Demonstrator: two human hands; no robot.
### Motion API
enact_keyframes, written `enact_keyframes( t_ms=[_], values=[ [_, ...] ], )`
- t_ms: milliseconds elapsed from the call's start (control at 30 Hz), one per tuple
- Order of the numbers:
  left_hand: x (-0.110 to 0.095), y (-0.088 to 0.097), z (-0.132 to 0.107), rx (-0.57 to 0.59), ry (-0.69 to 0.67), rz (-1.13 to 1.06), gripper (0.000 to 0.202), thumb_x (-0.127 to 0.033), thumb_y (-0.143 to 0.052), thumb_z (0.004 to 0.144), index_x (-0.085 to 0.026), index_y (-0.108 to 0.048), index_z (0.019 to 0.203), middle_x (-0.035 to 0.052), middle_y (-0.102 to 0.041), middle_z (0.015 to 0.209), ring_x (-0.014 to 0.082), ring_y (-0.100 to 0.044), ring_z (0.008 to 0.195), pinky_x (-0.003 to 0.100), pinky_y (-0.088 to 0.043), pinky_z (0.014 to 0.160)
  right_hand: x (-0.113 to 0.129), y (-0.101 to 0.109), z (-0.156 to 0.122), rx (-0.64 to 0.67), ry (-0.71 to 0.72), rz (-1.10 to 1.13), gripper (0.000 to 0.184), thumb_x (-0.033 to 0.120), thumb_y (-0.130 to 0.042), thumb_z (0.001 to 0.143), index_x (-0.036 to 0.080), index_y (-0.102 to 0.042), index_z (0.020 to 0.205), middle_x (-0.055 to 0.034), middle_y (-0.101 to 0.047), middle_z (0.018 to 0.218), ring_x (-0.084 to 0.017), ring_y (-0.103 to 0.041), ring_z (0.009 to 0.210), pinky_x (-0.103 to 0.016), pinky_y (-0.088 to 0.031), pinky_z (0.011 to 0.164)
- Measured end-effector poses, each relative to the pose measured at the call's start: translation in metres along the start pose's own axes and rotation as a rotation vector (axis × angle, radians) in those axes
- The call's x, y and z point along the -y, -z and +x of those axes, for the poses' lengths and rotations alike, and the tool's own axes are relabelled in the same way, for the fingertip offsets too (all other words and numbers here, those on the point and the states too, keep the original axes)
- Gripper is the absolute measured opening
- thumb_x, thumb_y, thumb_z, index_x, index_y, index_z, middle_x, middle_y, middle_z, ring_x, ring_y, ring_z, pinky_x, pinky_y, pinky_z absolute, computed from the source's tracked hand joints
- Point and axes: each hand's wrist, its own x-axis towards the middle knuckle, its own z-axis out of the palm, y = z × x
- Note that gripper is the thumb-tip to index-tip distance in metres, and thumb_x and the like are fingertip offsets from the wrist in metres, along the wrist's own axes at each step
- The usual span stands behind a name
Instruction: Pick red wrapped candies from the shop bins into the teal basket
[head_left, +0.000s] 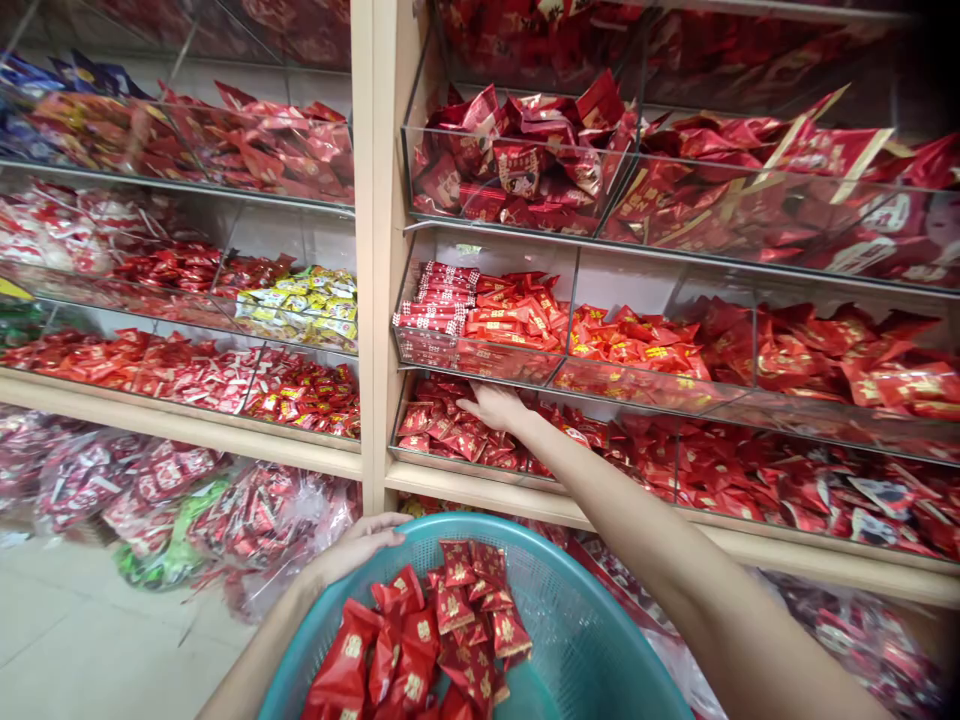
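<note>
A teal plastic basket (585, 580) with a perforated wall sits low in front of me. My left hand (364, 545) is closed on its far-left rim, fingers hooked over the edge. Inside lie red wrapped candies (469, 600) with gold print, some in larger packets (409, 650). My right hand (493, 405) reaches past the basket into the bottom shelf bin, over small dark-red wrapped candies (442, 425). Its thumb and fingers look stretched apart, with nothing seen in them. The fingertips lie partly under the edge of the shelf above.
Wooden shelving with an upright post (373, 250) and clear-fronted bins stands ahead. Yellow candies (307, 303) and several red kinds fill the bins. Above my right hand is a shelf edge (480, 375). Plastic bags of candies (247, 520) lie on the tiled floor (67, 620).
</note>
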Motion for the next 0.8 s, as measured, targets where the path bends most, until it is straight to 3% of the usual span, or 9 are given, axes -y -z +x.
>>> enact_keyframes(
  t_ms=[300,500,700,800],
  values=[
    [-0.003,-0.002,-0.001,-0.007,0.012,0.003,0.036,-0.034,-0.064,0.064,-0.026,-0.067,0.099,0.0022,-0.069,0.097,0.0275,-0.059,0.092,0.035,-0.044,0.084,-0.010,-0.007,0.012,0.025,0.012,0.141,0.046,0.037,-0.041,0.087,0.018,-0.039,0.129,-0.0073,-0.050,0.128,-0.022,-0.046,0.116,-0.032,-0.031,0.098],
    [-0.003,-0.002,0.000,-0.011,0.011,0.016,0.041,-0.036,-0.064,0.063,-0.023,-0.065,0.103,0.0035,-0.069,0.097,0.0276,-0.059,0.093,0.034,-0.044,0.083,-0.006,0.002,-0.007,0.003,-0.005,0.112,0.053,0.043,-0.042,0.086,0.014,-0.038,0.129,-0.0129,-0.049,0.127,-0.024,-0.048,0.112,-0.033,-0.034,0.093],
    [-0.004,-0.004,0.000,-0.011,0.039,0.013,0.042,-0.037,-0.065,0.062,-0.022,-0.065,0.101,0.0035,-0.069,0.096,0.0266,-0.060,0.092,0.032,-0.045,0.081,0.003,-0.004,-0.031,-0.163,-0.004,-0.002,0.066,0.053,-0.041,0.083,0.014,-0.031,0.134,-0.0141,-0.035,0.137,-0.029,-0.032,0.124,-0.043,-0.022,0.100],
    [-0.006,-0.005,0.000,-0.013,0.054,0.015,0.042,-0.038,-0.065,0.061,-0.022,-0.065,0.100,0.0033,-0.069,0.096,0.0264,-0.060,0.092,0.032,-0.045,0.081,0.006,-0.009,-0.044,-0.204,0.008,-0.024,0.066,0.054,-0.034,0.084,0.012,-0.031,0.134,-0.0144,-0.033,0.139,-0.029,-0.029,0.123,-0.045,-0.023,0.099]
  ],
)
